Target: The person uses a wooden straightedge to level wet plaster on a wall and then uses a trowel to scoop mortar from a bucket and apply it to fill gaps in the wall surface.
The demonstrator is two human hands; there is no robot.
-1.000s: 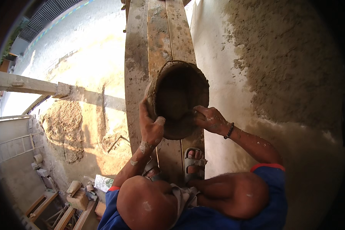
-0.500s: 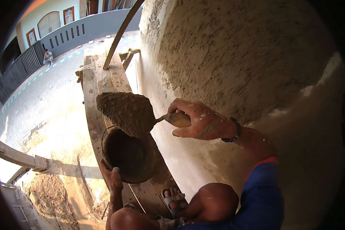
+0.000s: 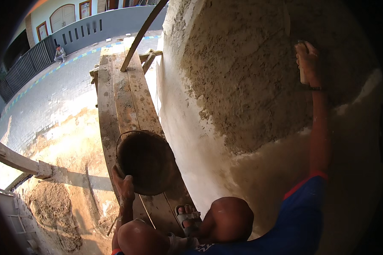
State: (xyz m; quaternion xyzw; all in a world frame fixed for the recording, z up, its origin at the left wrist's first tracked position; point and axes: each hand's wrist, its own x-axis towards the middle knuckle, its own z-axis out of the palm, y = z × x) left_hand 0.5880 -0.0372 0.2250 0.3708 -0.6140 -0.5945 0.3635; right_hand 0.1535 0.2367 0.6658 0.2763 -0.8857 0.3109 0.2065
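Note:
My left hand (image 3: 124, 187) grips the near left rim of a dark, mortar-caked bucket (image 3: 157, 185) standing on the planks. The inside of the bucket is in deep shadow. At the upper right, my right hand (image 3: 308, 61) is raised to the wall with its fingers wrapped round a trowel (image 3: 302, 77). Part of the pale wooden handle shows below the fist. The trowel's blade is hard to make out against the wall. Rough wet mortar (image 3: 242, 93) covers the upper wall, with a ragged lower edge above smoother wall.
I squat on a narrow plank scaffold (image 3: 125, 102) beside the wall. A slanting wooden pole (image 3: 142, 36) rises from its far end. Another beam (image 3: 17, 161) juts in at left. Below lie a sand heap (image 3: 53, 212) and a paved street, where a person (image 3: 60, 54) sits by a gate.
My right hand has swung the trowel from above the bucket up and right to the wall. The mortar heap seen on its blade no longer shows. My left hand stays on the bucket.

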